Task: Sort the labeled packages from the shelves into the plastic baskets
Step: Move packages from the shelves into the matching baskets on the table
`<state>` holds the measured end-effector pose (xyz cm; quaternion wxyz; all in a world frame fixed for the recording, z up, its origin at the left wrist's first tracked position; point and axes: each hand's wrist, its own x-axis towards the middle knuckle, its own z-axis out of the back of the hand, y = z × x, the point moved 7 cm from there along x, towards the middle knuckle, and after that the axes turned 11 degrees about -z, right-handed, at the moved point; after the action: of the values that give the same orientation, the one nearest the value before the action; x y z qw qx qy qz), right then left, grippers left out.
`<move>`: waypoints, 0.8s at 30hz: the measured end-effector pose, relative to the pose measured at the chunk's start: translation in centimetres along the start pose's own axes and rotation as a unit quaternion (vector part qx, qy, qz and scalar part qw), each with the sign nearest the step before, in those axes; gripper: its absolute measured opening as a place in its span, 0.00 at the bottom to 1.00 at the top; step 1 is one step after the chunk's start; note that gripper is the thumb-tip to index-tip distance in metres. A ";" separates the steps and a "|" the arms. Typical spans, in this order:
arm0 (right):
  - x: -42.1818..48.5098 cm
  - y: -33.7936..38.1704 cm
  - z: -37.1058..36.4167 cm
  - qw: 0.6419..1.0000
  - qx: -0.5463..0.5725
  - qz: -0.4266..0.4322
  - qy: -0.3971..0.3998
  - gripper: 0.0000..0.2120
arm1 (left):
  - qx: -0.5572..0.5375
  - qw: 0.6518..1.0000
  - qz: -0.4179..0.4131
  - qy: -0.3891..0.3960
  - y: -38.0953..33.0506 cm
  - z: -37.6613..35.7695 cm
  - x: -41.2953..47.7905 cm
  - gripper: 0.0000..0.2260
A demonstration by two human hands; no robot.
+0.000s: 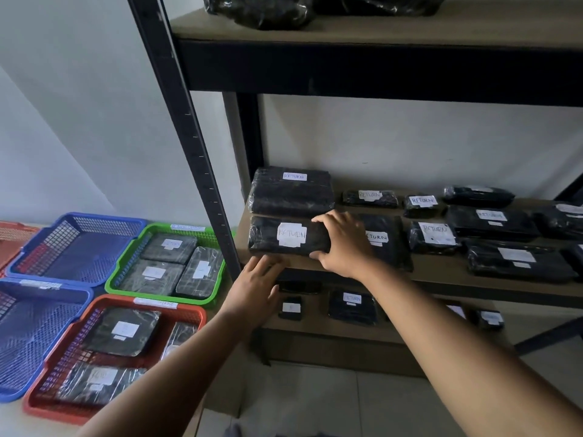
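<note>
One RETURN pkg (284,236) gripped by R hand (342,244), L hand (257,285) spread below.

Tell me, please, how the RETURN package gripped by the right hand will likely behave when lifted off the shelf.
The package looks blocky and tightly wrapped, so it probably stays stiff. Its glossy plastic film may be slippery in the right hand. Flat and broad, it seems unlikely to roll.
</note>
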<state>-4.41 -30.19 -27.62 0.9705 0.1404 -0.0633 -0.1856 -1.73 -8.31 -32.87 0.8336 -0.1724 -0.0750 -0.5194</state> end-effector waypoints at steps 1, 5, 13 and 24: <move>-0.2 -0.1 0.2 1.000 0.005 -0.002 -0.011 0.37 | 0.001 1.000 -0.002 -0.002 -0.1 0.0 -0.1 0.25; -0.7 -0.4 0.3 0.999 0.015 -0.010 -0.030 0.37 | -0.007 1.000 -0.003 -0.008 -0.1 0.0 -0.3 0.26; -1.1 0.0 0.2 0.999 0.010 -0.021 -0.039 0.37 | -0.030 0.999 -0.029 -0.010 0.1 0.4 -0.4 0.29; -3.2 0.3 1.8 0.987 -0.067 0.048 -0.135 0.38 | -0.119 0.992 -0.012 0.035 1.1 1.7 -0.9 0.26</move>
<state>-7.57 -29.16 -26.09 0.9680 0.0454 -0.1878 -0.1600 -1.06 -6.44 -31.78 0.8033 -0.2508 0.0145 -0.5400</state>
